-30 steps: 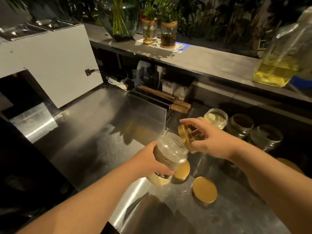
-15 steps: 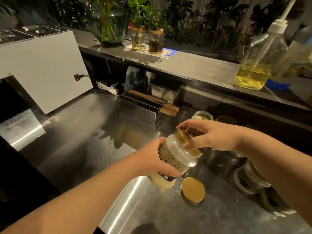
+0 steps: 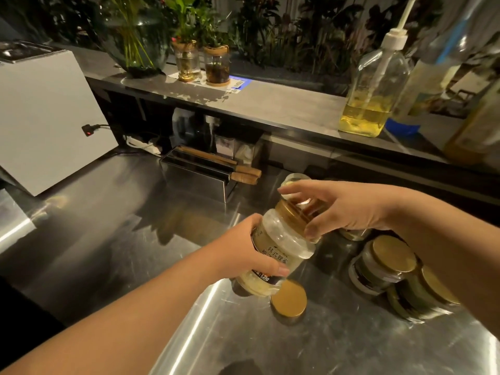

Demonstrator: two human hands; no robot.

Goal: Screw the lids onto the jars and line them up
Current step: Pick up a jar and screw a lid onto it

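My left hand [image 3: 240, 253] grips a clear labelled jar [image 3: 281, 247], tilted to the right above the steel counter [image 3: 135, 234]. A gold lid [image 3: 293, 216] sits on its mouth, with the fingers and thumb of my right hand [image 3: 341, 207] curled around it. One loose gold lid [image 3: 289, 298] lies flat on the counter just below the jar. Two jars with gold lids [image 3: 384, 263] [image 3: 424, 296] stand to the right, partly behind my right forearm. An open jar [image 3: 295, 180] shows behind my right fingers.
A steel holder with wooden-handled tools [image 3: 205, 171] stands behind the jar. A white box appliance [image 3: 46, 117] fills the left. On the raised shelf [image 3: 270, 104] are a pump bottle of yellow liquid [image 3: 376, 85], plant jars [image 3: 201, 63] and a glass vase [image 3: 135, 39].
My right hand brought the gold lid from beside the jar onto its mouth and now grips it there. The view swung, bringing two lidded jars at the right into sight.
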